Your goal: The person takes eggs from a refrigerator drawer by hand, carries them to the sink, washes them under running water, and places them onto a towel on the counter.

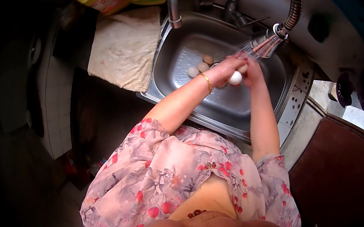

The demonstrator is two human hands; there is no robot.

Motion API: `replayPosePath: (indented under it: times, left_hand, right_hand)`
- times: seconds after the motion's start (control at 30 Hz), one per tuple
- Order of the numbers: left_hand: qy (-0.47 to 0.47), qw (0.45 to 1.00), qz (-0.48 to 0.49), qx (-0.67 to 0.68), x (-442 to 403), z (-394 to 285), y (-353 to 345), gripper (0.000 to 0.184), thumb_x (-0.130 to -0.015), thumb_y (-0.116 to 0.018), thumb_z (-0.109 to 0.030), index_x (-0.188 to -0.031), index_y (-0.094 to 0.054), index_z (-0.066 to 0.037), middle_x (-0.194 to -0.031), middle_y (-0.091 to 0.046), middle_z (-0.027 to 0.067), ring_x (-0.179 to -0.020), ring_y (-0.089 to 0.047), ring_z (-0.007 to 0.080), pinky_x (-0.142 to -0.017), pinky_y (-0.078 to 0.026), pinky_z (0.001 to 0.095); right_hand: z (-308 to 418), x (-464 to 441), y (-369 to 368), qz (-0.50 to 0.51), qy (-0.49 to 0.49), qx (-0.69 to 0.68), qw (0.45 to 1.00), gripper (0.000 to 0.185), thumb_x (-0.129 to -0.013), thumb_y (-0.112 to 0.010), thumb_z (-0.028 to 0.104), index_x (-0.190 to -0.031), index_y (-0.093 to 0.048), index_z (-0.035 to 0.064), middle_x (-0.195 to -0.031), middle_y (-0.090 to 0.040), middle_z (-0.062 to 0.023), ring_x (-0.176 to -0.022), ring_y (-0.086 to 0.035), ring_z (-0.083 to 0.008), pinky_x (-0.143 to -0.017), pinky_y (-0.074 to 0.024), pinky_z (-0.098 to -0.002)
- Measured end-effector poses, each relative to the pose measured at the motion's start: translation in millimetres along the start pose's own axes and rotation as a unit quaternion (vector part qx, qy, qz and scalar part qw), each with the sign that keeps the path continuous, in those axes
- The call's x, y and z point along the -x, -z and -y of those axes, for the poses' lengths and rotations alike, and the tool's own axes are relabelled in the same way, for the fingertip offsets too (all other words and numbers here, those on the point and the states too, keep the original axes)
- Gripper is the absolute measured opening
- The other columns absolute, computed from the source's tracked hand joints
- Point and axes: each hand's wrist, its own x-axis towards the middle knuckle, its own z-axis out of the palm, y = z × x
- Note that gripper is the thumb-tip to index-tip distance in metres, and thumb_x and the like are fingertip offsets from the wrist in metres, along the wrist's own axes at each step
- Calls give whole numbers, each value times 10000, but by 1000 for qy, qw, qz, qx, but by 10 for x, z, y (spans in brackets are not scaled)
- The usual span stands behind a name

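Note:
Water sprays from the faucet head [265,43] onto both hands over the metal sink [181,38]. My left hand [225,70], with a gold bangle at its wrist, has its fingers wrapped round eggs. My right hand [253,71] meets it from the right, its fingers closed against the same eggs. A white egg [235,78] shows below and between the hands, and part of a browner egg [242,69] is just above it. Left of the hands, a brown egg [208,59], a beige egg [203,67] and a white egg [193,71] lie on the sink bottom.
A beige cloth [124,47] lies left of the sink. Behind it are yellow bottles [107,0]. A curved metal spout [173,6] hangs over the sink's back left corner. Dark gloves [354,89] hang at the right, above a dark red panel [336,169].

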Motion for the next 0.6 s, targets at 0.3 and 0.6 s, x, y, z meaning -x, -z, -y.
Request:
replayPosePath:
  times: [0.3,0.6]
  left_hand:
    - [-38,993,-64,92,-18,31,1,306,-937,-465,-429,-1015,-581,-157,-814,-629,36,-596,-601,156,-368,-416,288]
    - [-135,972,16,-190,203,-147,314,330,-928,-547,-325,-1014,-611,-12,-981,-610,37,-881,-537,105,-790,-433,246]
  right_hand:
    - [-82,120,-348,-74,177,158,969,295,-952,-438,232,-956,-633,10,-933,-649,-88,-856,-617,-180,-776,-493,-298]
    - [-81,-246,-237,-144,-94,32,985,189,-932,-474,194,-951,-603,58,-808,-605,-73,-719,-592,-207,-701,-524,-351]
